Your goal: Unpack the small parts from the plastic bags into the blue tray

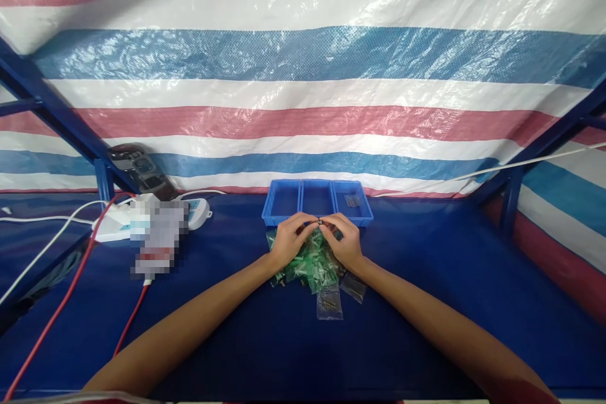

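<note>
My left hand (290, 240) and my right hand (345, 242) meet at the fingertips above a pile of small green plastic bags (315, 264). Thumbs and forefingers of both are pinched together around a tiny dark piece (319, 221), too small to name. Just beyond the hands stands a blue three-part tray (266, 207). Its right compartment holds a small clear bag (351, 201). At the near side of the pile lie a clear bag with brass-coloured pins or screws (329, 304) and another clear bag (353, 287).
On the left, a white power strip (111, 228), a blurred-out device (161, 240) and a red cable (71, 290) lie on the blue table (426, 328). A dark object (142, 170) leans by the frame post. Striped sheeting (303, 95) hangs behind.
</note>
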Motion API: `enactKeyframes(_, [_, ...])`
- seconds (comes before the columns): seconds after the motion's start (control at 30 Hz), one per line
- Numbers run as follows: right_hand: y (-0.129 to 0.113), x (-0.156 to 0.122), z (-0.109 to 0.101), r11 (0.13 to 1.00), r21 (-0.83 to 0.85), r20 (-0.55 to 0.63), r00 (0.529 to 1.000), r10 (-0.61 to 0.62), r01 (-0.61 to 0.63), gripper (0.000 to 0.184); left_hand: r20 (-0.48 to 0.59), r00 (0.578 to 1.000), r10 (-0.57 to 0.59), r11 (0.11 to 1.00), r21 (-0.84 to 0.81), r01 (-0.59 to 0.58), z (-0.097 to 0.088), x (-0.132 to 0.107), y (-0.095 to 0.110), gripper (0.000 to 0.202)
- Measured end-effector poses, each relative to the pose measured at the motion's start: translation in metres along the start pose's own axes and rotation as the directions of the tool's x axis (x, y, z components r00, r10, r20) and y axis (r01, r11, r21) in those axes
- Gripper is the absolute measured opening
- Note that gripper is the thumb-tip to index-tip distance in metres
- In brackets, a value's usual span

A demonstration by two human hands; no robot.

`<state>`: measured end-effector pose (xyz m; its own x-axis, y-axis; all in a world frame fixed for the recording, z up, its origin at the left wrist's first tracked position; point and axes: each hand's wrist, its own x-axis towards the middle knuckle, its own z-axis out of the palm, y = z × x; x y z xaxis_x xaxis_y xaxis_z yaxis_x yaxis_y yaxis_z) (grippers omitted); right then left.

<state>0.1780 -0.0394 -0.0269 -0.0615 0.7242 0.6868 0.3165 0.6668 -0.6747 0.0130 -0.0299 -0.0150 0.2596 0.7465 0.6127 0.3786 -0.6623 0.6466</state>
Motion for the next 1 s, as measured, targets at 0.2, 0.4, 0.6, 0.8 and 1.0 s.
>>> enactKeyframes(0.2, [0.0013,-0.0003,-0.0028,1.000,-0.013,0.012,1.000,0.014,-0.014,0.018,-0.014,1.000,-0.005,1.000,0.012,0.005,0.0013,0.0002,0.0000,0.017])
enactKeyframes(0.4, [0.0016,-0.0005,-0.0038,1.000,-0.013,0.021,1.000,0.013,-0.013,0.018,0.002,1.000,0.003,1.000,0.019,-0.003,0.0016,-0.0009,-0.0011,0.015])
enactKeyframes(0.6, [0.0013,-0.0008,-0.0019,1.000,-0.018,0.013,1.000,0.011,-0.011,0.017,-0.014,1.000,0.028,0.999,0.032,-0.028,0.0011,-0.0009,0.0004,0.018])
enactKeyframes(0.8, [0.0022,-0.0018,-0.0011,0.999,-0.029,-0.002,1.000,0.020,-0.020,0.017,-0.007,1.000,0.018,0.999,0.042,-0.018,0.0007,-0.0006,-0.0010,0.019])
enactKeyframes(1.0, [0.0020,-0.0014,-0.0024,0.999,-0.043,-0.001,1.000,0.026,-0.026,0.018,0.002,1.000,-0.013,0.999,0.031,0.013,0.0006,0.0007,-0.0008,0.020])
